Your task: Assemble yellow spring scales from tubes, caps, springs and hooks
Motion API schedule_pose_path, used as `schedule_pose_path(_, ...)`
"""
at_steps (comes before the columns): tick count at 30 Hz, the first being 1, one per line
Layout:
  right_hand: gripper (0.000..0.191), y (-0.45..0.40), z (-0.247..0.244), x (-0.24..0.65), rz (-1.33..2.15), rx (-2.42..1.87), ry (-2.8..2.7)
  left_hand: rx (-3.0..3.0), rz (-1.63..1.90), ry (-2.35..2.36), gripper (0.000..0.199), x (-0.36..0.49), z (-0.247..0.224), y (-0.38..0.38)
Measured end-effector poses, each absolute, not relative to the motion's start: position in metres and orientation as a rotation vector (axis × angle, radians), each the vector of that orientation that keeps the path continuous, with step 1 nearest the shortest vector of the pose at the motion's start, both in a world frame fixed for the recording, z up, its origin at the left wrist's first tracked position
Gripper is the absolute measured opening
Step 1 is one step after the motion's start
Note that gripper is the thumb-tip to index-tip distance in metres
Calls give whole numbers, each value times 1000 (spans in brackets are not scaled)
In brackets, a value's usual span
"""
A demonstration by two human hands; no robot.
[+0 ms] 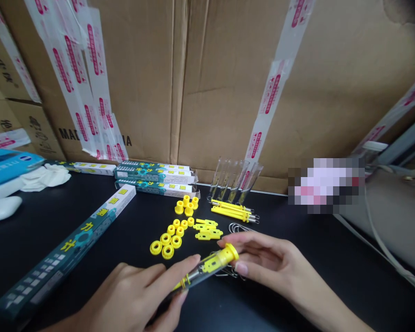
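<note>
Several yellow parts [176, 241] dot a black tabletop [332, 249] below taped cartons [228, 92].

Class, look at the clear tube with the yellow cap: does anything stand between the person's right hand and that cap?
Nothing does. The right hand has its fingers directly on the yellow cap of the clear plastic tube, whose other end sits in the left hand.

Yellow end cap [230, 251], clear tube [204, 269]
</note>
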State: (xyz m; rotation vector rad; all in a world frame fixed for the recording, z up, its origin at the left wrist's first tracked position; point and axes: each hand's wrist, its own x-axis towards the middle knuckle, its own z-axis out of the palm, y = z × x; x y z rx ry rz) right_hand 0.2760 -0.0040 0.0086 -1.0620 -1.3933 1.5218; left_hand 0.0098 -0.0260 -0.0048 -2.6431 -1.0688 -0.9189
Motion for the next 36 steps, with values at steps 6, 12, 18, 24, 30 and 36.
schedule_pose_path(6, 25, 1, 5, 278, 1533, -1071, -1377, -2633, -914, -1064, 34, 10, -4, -25)
schedule_pose_path(12, 26, 2, 4, 279, 1508, -1056, -1334, -2651, -936, -1093, 33, 10, -5, -26)
schedule_pose_path(18, 26, 2, 5, 278, 1509, -1048, -1320, -2637, -969, -1055, 34, 9, -8, -24)
schedule_pose_path(24, 25, -1, 6, 278, 1504, -1095, -1322, -2581, -891, -1078, 34, 11, -9, -25)
schedule_pose_path(30, 29, 1, 8, 275, 1516, -1100, -1312, -2563, -871, -1021, 36, 9, -11, -25)
schedule_pose_path(36, 34, -1, 5, 273, 1404, -1127, -1420, -2603, -912, -1040, 35, 11, -5, -23)
